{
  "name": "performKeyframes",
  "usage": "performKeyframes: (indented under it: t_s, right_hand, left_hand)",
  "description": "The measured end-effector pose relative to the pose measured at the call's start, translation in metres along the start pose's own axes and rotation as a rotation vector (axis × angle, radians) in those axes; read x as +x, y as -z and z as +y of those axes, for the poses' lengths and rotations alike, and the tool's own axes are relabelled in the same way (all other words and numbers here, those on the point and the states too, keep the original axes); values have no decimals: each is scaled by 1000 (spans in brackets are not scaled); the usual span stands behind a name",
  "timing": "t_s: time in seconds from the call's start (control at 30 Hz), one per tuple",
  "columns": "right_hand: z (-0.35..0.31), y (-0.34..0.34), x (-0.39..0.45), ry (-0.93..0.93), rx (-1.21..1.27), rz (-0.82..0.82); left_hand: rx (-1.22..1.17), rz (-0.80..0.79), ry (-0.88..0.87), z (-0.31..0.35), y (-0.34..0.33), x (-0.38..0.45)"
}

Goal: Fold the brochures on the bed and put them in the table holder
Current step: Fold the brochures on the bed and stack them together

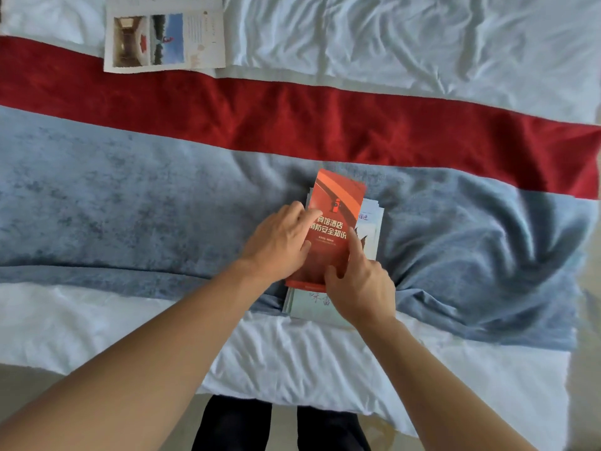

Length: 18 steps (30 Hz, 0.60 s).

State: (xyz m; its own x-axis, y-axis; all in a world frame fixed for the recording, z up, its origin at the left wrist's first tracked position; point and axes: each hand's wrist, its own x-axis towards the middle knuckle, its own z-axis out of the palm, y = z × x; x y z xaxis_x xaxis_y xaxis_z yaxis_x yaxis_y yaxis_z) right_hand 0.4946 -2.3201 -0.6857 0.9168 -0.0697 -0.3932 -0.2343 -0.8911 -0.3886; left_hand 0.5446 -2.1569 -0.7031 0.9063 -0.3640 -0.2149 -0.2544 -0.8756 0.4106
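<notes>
White bed [422, 43], grey-and-red runner: both hands flat, fingers spread, left hand [279, 245] and right hand [361, 288] pressing red brochure [336, 219] onto folded stack [312, 304] near the bed's front edge; unfolded brochure [164, 37] far-left.

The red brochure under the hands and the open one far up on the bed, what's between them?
In the head view, no papers lie between the red brochure and the open brochure, only bedding: the blue-grey blanket, then the red stripe.
</notes>
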Motion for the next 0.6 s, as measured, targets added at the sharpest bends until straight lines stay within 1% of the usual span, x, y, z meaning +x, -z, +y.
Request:
performKeyframes:
  t_s: [0.1, 0.27, 0.47, 0.6]
  right_hand:
    - [11, -4, -11, -27, -30, -16]
    - [20, -7, -21, 4, -149, -29]
    - [25, -8, -21, -13, -178, -73]
    - [25, -11, -19, -17, -181, -81]
  left_hand:
    - [11, -20, -14, 6, -10, -8]
    - [34, -33, -36, 13, -23, -19]
    - [76, -62, -46, 11, -23, -18]
    - [125, -46, -61, 14, -21, -14]
